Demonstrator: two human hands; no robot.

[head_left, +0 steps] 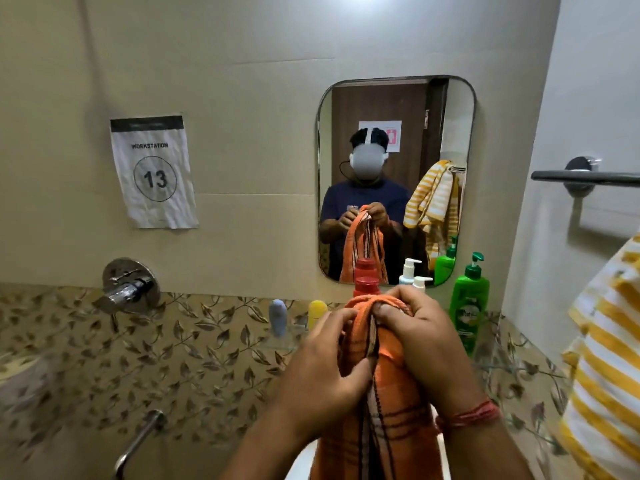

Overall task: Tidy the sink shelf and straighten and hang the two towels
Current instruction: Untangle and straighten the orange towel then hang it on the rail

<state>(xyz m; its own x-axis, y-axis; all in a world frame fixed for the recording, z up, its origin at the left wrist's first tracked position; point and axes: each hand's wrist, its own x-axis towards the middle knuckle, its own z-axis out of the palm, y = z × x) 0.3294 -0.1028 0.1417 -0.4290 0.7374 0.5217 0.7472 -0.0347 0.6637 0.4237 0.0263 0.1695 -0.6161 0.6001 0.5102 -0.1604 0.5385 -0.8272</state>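
The orange towel [388, 410] is pinched at its bunched top edge by both hands, the left hand [325, 368] and the right hand [422, 344] touching, the cloth hanging below the grip. The edge should probably be worked apart until two corners are found, then drawn taut. The towel bar [585, 177] is seen up and right of the grip, the yellow striped towel [609, 375] beside it.

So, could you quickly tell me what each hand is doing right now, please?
Left hand: closed, gripping the orange towel near its bunched top.
Right hand: closed, gripping the same orange towel at the top.
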